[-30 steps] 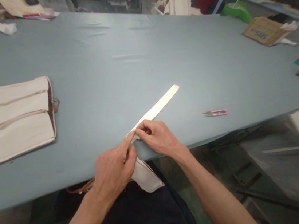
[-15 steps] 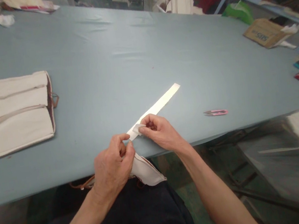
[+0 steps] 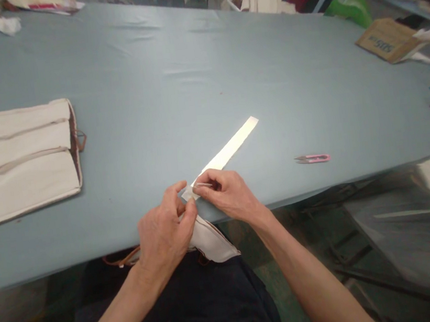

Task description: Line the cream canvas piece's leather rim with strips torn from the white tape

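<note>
A pale yellowish-white strip (image 3: 232, 145) lies slantwise on the table in front of me, its near end between my hands. My right hand (image 3: 227, 193) pinches a small, thin white piece (image 3: 203, 184) between thumb and fingertips, right over that end. My left hand (image 3: 165, 223) is bent round a cream fabric piece (image 3: 214, 240) with a dark edge, which hangs past the table edge towards my lap. The left index finger reaches out beside the strip's near end, with the thumb below it; the other left fingers are mostly hidden.
Pink-handled thread snips (image 3: 313, 159) lie to the right. On the left rests a larger cream fabric item (image 3: 19, 179) with brown trim. A cardboard box (image 3: 385, 42) and a green object (image 3: 349, 8) stand at the far right of the blue-grey table (image 3: 133, 113).
My right hand has drawn slightly left and down with the small white piece, closer to the left thumb. The view has shifted a little; the strip lies much as before.
</note>
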